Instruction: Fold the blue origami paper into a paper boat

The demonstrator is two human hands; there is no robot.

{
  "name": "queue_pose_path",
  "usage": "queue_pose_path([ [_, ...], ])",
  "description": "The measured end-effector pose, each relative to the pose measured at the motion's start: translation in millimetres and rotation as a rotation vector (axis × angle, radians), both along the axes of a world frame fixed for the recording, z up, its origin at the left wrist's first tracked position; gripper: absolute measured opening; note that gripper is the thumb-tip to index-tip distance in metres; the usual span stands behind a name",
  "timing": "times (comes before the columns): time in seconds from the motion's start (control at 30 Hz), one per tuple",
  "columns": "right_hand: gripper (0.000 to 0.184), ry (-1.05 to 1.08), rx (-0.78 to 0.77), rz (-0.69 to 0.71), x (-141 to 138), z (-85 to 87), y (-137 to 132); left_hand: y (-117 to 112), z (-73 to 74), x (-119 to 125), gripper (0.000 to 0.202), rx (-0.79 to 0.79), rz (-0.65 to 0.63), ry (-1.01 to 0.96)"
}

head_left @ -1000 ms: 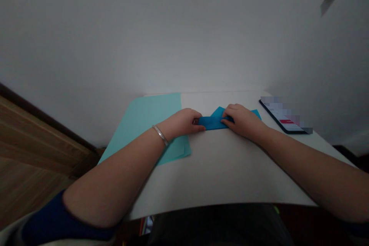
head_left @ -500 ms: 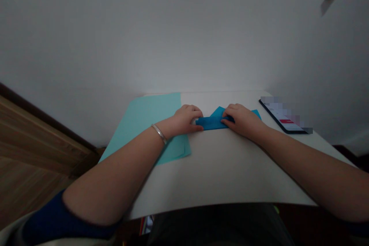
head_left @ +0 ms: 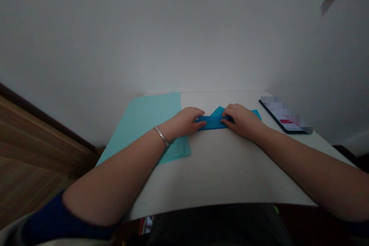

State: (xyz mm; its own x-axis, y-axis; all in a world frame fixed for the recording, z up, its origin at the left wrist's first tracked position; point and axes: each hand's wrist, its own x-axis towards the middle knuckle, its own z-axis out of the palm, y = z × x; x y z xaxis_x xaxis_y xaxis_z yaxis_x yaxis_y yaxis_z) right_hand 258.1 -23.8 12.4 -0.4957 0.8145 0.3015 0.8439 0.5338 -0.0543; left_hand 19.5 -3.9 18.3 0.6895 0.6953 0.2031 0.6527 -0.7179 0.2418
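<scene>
matt blue folded paper [head_left: 213, 122], seemingly smooth table [head_left: 225, 169]

The left hand [head_left: 187, 121] and right hand [head_left: 241, 120] hide the ends of the blue paper [head_left: 213, 122]; the phone [head_left: 284, 120] is blurred.

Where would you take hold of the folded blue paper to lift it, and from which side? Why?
Probably the near long edge of the folded blue paper, pinched in the gap between the left hand and right hand, coming from the near side. It lies flat on the table as a long strip, both ends covered by hands, its peaked flap on the far side.
</scene>
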Motion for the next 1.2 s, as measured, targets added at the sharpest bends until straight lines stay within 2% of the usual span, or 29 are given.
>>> queue_pose_path([
  [0.07, 0.011, -0.008, 0.011, 0.011, -3.3, 1.8, 0.1, -4.1, 0.1, 5.2, 0.033, 0.081, 0.008, -0.007],
  [0.13, 0.011, -0.017, 0.020, 0.022, -6.8, 4.1, -0.9, -7.9, 0.2, 8.9, 0.043, 0.165, -0.021, -0.023],
  [0.23, 0.014, -0.013, 0.021, 0.028, -10.4, 6.9, -2.7, -10.6, -0.1, 10.9, 0.034, 0.215, -0.160, 0.038],
  [0.3, 0.015, -0.001, 0.007, 0.020, -10.6, 7.8, -3.0, -10.3, -0.6, 10.7, 0.032, 0.195, -0.195, 0.045],
  [0.4, 0.018, 0.014, -0.050, -0.028, -6.9, 8.7, -1.1, -9.2, -1.1, 10.0, 0.032, 0.157, -0.195, 0.020],
  [0.53, 0.024, 0.050, -0.200, -0.139, 4.7, 12.8, 3.0, -10.3, 0.5, 10.7, 0.032, 0.154, -0.173, 0.035],
  [0.63, 0.026, 0.058, -0.316, -0.233, 15.8, 19.3, 5.7, -12.5, 2.8, 11.7, 0.030, 0.167, -0.154, 0.061],
  [0.77, 0.033, 0.000, -0.420, -0.280, 27.7, 29.7, 8.3, -14.4, 4.0, 12.5, 0.027, 0.197, -0.143, 0.088],
  [0.97, 0.032, 0.060, -0.559, -0.302, 33.4, 37.9, 8.4, -15.9, 3.3, 12.9, 0.022, 0.227, -0.116, 0.112],
  [1.2, 0.035, 0.224, -0.664, -0.261, 31.9, 31.3, 10.0, -17.1, 5.4, 12.4, 0.025, 0.234, -0.098, 0.123],
])
